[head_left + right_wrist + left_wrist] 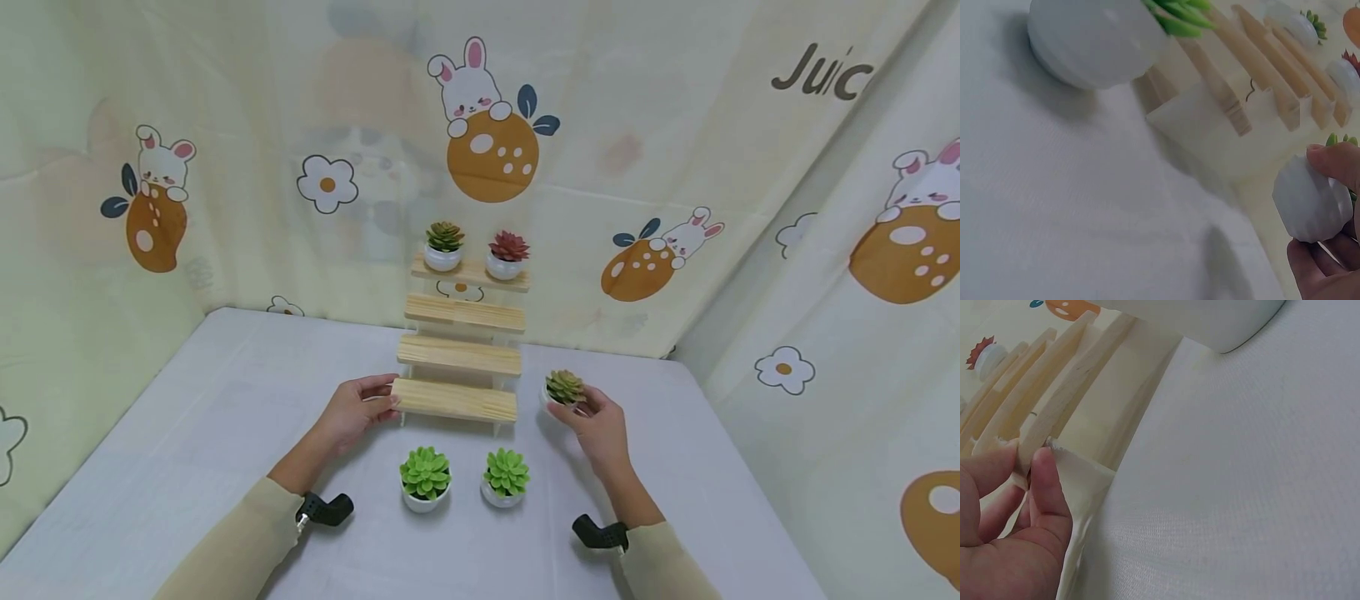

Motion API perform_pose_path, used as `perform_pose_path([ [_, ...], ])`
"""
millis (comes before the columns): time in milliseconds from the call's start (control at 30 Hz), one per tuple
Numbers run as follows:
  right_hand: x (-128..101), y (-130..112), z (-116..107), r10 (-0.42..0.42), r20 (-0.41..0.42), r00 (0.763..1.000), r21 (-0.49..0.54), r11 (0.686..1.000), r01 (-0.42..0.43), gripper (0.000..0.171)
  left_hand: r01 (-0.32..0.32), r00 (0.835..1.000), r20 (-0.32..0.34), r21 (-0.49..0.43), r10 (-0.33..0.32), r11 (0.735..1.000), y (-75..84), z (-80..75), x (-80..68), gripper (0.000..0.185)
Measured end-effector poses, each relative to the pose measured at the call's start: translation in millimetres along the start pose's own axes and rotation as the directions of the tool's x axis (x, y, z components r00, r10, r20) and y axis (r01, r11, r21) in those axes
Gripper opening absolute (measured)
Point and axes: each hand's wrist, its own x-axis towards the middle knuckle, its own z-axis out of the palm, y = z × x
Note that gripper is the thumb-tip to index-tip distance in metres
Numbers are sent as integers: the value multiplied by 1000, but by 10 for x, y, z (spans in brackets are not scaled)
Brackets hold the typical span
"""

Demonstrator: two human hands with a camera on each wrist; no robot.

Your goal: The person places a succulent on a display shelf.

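Observation:
A stepped wooden display shelf (456, 400) stands at the middle of the table. My left hand (360, 410) pinches the left end of its lowest board (1054, 419) between thumb and fingers. To the right of the shelf, my right hand (600, 425) grips a potted succulent (564, 387) with dull green leaves. Its white ribbed pot (1313, 200) sits between thumb and fingers, lifted over the cloth in the right wrist view. Up on the top board are a dark green succulent (444, 246) and a red succulent (507, 255), both in white pots.
Two bright green succulents in white pots, one at left (425, 478) and one at right (506, 477), stand on the white tablecloth (225, 400) in front of the shelf. Behind the shelf hangs a printed curtain (247, 217) with rabbits and flowers.

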Motion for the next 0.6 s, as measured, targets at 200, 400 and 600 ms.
perform_pose_path([
  [200,-24,-155,27,-45,20,999,-23,999,46,73,-5,1000,-3,-1,5,1000,5,5,2,50],
  [400,-33,-286,58,-92,46,995,-35,995,94,74,2,1000,-1,3,-2,1000,5,9,8,51],
  [600,-21,-425,92,-141,57,988,-55,988,144,73,3,1000,0,-8,-3,1000,-1,7,18,51],
])
